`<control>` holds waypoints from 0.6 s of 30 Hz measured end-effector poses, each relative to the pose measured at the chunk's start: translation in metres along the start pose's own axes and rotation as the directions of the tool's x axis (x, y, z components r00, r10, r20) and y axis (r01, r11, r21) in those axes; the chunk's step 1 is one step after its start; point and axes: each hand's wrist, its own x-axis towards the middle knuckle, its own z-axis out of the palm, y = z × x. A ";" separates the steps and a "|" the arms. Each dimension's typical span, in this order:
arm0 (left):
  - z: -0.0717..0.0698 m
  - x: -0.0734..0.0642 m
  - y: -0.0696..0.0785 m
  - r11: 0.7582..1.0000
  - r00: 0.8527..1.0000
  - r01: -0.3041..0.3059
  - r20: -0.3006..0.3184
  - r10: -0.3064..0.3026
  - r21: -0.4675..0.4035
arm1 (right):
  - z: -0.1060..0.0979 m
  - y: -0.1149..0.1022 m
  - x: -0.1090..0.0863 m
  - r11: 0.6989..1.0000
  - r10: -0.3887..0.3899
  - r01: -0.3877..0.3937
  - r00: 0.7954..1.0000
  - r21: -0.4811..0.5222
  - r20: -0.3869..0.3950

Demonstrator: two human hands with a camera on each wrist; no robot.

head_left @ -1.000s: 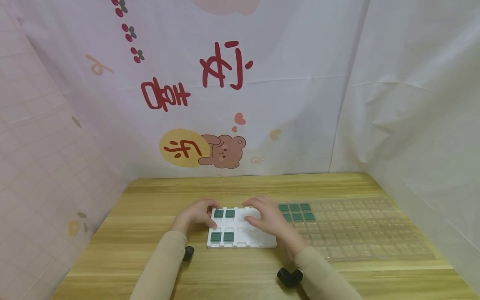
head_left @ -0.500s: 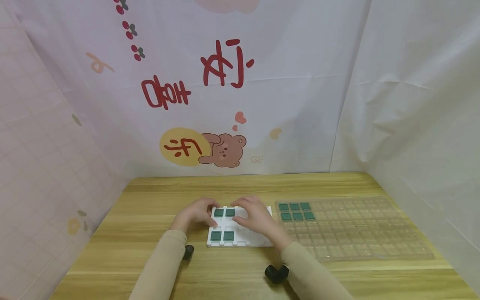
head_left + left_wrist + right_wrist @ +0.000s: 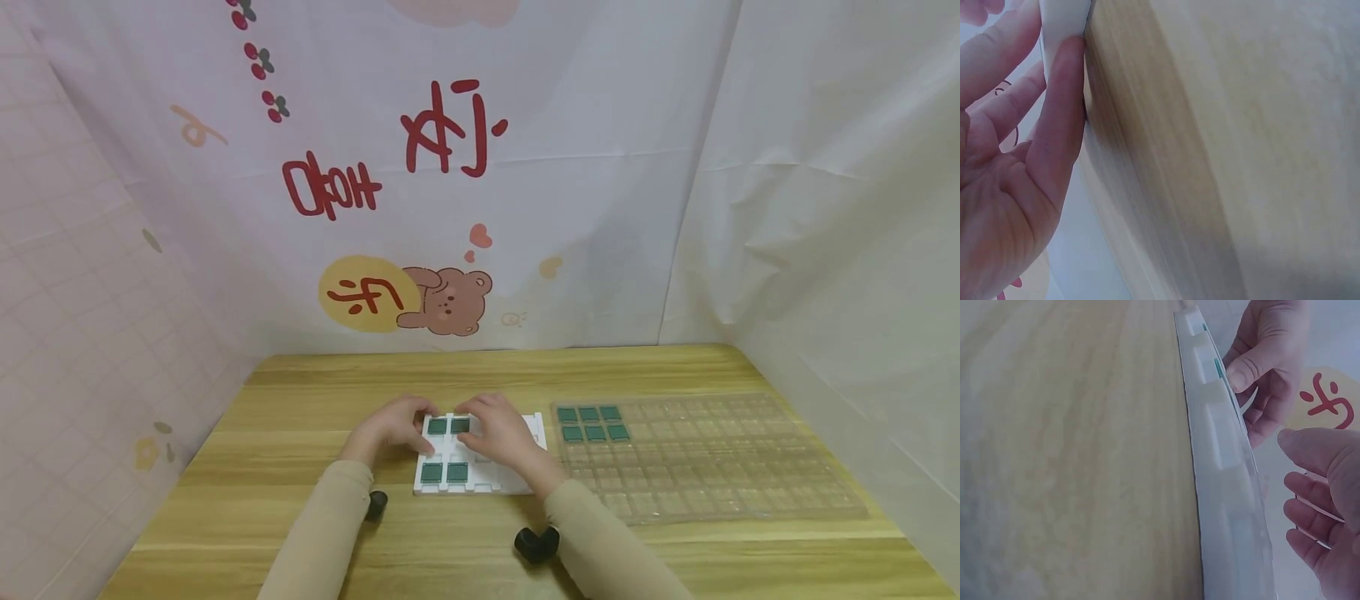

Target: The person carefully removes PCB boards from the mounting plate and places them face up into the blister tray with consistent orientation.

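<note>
A white plastic tray (image 3: 480, 487) with shallow pockets lies on the table, holding several square green chips, such as the near left one (image 3: 431, 473). My left hand (image 3: 393, 423) grips the tray's left end, thumb on one side and fingers at the far edge. In the left wrist view, the thumb (image 3: 1063, 94) lies along the tray's white side. My right hand (image 3: 501, 432) is over the tray's middle, thumb and forefinger on either side of the far-row chip (image 3: 460, 425) in the second column. In the right wrist view, its thumb (image 3: 1316, 450) and curved fingers are apart, with nothing between them.
To the right lies a clear plastic tray (image 3: 712, 458) with many pockets, several green chips (image 3: 592, 423) in its far left corner. Black wrist mounts (image 3: 537, 546) stick out below the sleeves. Printed white cloth (image 3: 585, 208) hangs behind and beside the wooden table (image 3: 300, 400).
My right hand has moved left across the white tray, from its right half to the second column of chips. The left hand stays at the tray's left end.
</note>
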 end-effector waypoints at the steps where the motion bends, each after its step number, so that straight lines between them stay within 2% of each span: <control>1: 0.000 0.000 0.000 1.000 1.000 -0.001 -0.001 0.001 -0.001 | 0.001 0.000 0.001 1.000 0.005 -0.005 1.000 -0.007 0.005; 10: 0.001 0.000 0.000 1.000 1.000 0.004 -0.004 -0.004 0.009 | 0.006 0.001 0.005 0.996 0.036 -0.032 0.998 -0.079 0.048; 18: 0.000 -0.002 0.000 1.000 1.000 0.002 -0.011 -0.002 0.008 | 0.008 -0.002 0.007 0.986 0.036 -0.029 0.998 -0.162 0.042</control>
